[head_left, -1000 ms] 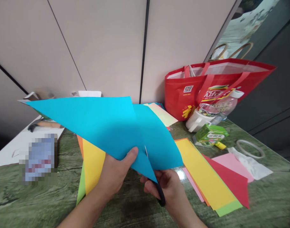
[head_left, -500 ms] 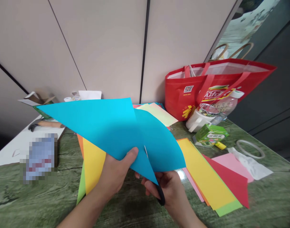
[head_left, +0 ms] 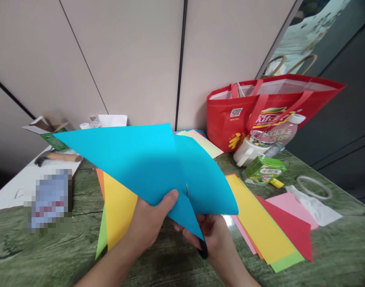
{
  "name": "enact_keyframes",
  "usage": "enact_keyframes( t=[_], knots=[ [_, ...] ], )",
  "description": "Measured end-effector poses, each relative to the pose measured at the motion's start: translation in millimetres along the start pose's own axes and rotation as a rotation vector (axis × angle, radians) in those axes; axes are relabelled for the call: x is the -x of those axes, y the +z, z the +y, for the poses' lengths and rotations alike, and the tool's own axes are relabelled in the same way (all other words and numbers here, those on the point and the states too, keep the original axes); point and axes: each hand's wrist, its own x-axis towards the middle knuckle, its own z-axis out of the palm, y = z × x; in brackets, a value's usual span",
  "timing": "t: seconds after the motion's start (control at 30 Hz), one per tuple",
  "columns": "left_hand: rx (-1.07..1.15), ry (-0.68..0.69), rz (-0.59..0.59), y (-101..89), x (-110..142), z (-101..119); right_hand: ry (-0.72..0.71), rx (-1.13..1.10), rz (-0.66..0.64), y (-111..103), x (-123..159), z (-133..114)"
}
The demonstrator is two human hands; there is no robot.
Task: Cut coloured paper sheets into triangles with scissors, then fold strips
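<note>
A large sheet of blue paper (head_left: 134, 159) is held up in front of me, with a cut running into it from the near right edge. My left hand (head_left: 151, 217) pinches its lower edge, thumb on top and fingers hidden beneath. My right hand (head_left: 214, 235) is closed round the black handle of the scissors (head_left: 203, 249), under the paper. Only a sliver of blade shows through the cut, just right of my left thumb. To the right of the cut, the paper curves downward over my right hand.
Coloured paper strips (head_left: 260, 219) lie on the green table at right, and yellow paper (head_left: 118, 203) at left. Behind stand a red bag (head_left: 224, 115), a white mug (head_left: 247, 151), a plastic bottle (head_left: 285, 131) and a green box (head_left: 264, 169). A hammer (head_left: 59, 157) lies far left.
The blue paper and both hands have shifted slightly right. The visible sliver of scissor blade has moved a little right with them; the grips are the same.
</note>
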Motion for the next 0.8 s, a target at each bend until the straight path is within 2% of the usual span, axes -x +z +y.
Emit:
enact_keyframes(
  t=[0.17, 0.5, 0.8],
  knots=[
    [0.028, -0.009, 0.008, 0.8, -0.5, 0.0, -0.006, -0.069, 0.007, -0.7, 0.2, 1.0],
    [0.008, -0.008, -0.009, -0.3, -0.9, 0.3, 0.021, -0.038, -0.028, -0.5, 0.7, -4.4],
    [-0.015, -0.029, 0.005, 1.5, -0.5, 3.0, 0.044, -0.029, 0.037, 1.4, 1.1, -3.9]
  ],
)
